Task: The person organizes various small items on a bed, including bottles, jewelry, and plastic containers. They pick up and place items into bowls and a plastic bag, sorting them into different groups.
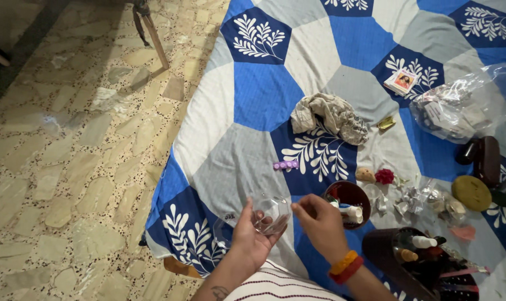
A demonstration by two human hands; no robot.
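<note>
The small clear plastic cup (270, 214) rests tilted in the cupped left hand (250, 239), fingers curled loosely under it, held over the blue, grey and white patterned bedspread (264, 92). It looks transparent and seemingly empty. At three o'clock the right hand (320, 223) pinches toward its rim, fingers nearly closed; what they hold cannot be told. A round dark-red bowl (350, 195) sits beyond.

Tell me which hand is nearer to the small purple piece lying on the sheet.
Left. The left hand, cupping a clear plastic container, sits just below the small purple piece. The right hand is below it too, but farther off, toward the dark round bowl.
</note>
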